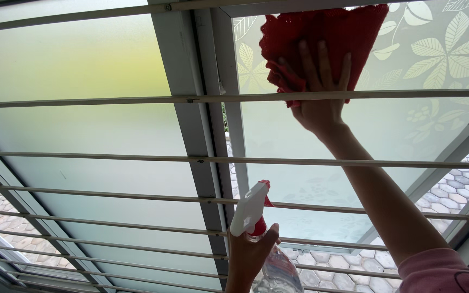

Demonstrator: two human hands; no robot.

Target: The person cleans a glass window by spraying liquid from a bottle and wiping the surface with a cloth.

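Note:
My right hand [317, 87] presses a red cloth [321, 38] flat against the frosted window pane [386, 130] near its top, reaching through the horizontal metal bars [137, 100]. Fingers are spread over the cloth. My left hand [248, 255] grips a clear spray bottle [275, 268] with a white and red trigger head [251, 209], held upright low in front of the window frame post [191, 125]. The bottle's nozzle points up and to the right.
Several thin horizontal bars cross the whole window. A second frosted pane [77, 81] lies to the left of the post. The right pane carries a leaf pattern [446, 49]. Paving stones [462, 184] show outside below the open sash.

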